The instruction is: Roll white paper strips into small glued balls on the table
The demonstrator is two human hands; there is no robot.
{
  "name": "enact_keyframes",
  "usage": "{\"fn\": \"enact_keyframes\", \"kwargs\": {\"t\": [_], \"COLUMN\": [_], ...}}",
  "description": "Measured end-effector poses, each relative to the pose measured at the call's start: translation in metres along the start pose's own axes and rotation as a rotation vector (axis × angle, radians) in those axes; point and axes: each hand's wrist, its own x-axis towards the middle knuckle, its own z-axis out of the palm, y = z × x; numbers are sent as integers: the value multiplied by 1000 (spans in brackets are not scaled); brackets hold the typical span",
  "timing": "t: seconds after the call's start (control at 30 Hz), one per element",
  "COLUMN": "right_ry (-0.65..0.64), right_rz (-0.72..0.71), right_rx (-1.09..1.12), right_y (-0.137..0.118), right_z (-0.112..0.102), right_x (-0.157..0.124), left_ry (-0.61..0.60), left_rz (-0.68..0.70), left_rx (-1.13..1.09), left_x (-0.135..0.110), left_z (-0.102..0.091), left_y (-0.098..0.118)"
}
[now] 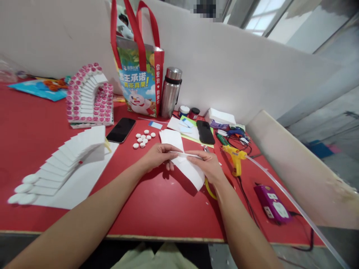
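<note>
Both my hands meet over the middle of the red table (157,209). My left hand (157,156) pinches the left end of a thin white strip (186,154). My right hand (209,166) grips the strip's other end, and a white foam sheet (193,175) lies beneath the strip. A stack of white foam pieces (171,137) sits just behind my hands. Several small white round discs (143,138) lie to the left of that stack.
A yellow glue gun (235,157) with a clear stick lies right of my hands, a purple device (272,205) beyond it. Left: a white foam staircase model (61,160) and a decorated arch (89,97). Behind: two phones (121,130), a steel flask (171,91), a printed bag (138,78).
</note>
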Motion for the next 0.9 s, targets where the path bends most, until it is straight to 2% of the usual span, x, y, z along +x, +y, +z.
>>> {"fn": "enact_keyframes", "kwargs": {"t": [0.23,0.33,0.5,0.77,0.9], "right_ry": [-27,-35,-62,76,152], "right_rz": [28,-12,-115,-342,-345], "right_rx": [182,142,-35,-294,-207], "right_y": [-5,-3,-3,-13,-20], "right_z": [-5,-7,-9,-23,-30], "right_x": [-1,0,0,1,-2], "left_ry": [29,38,146,168,170], "left_rz": [35,7,6,95,102], "left_rx": [-101,-116,-38,47,105], "left_x": [-1,-1,2,0,0], "left_z": [-6,-5,-6,-16,-17], "left_y": [1,1,-2,9,9]}}
